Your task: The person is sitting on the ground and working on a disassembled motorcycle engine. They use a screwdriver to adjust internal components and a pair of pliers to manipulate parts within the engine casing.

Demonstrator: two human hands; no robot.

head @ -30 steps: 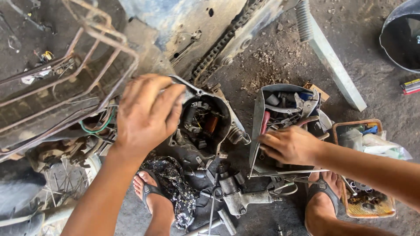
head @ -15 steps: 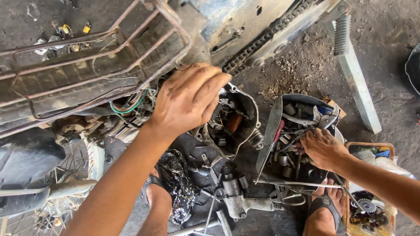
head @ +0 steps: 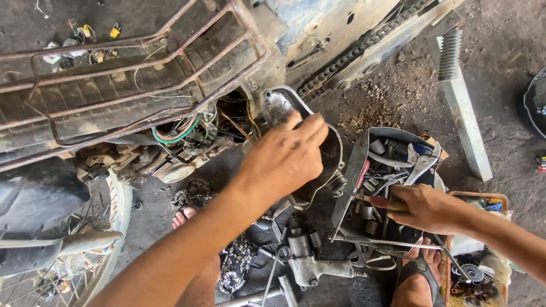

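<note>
My left hand (head: 282, 161) lies over the round engine side case (head: 335, 149) of a motorcycle lying on its side, fingers together on the case's opening and hiding its inside. Just above my fingers a grey cover plate (head: 280, 104) sticks up. My right hand (head: 425, 208) is closed on a red-handled tool (head: 376, 200) and holds it over the metal toolbox (head: 348, 181) full of wrenches, pliers and sockets.
The motorcycle's rusty rack (head: 131, 68), loose wires (head: 181, 135) and drive chain (head: 352, 57) fill the upper view. A spoked wheel (head: 85, 261) sits lower left. An air impact gun (head: 310, 264) lies on the ground between my sandalled feet. A small crate of parts (head: 478, 273) stands lower right.
My right hand has drawn a red-handled tool out of the toolbox. My left hand stays on the engine case while the view has shifted, bringing the rack and wheel further in.
</note>
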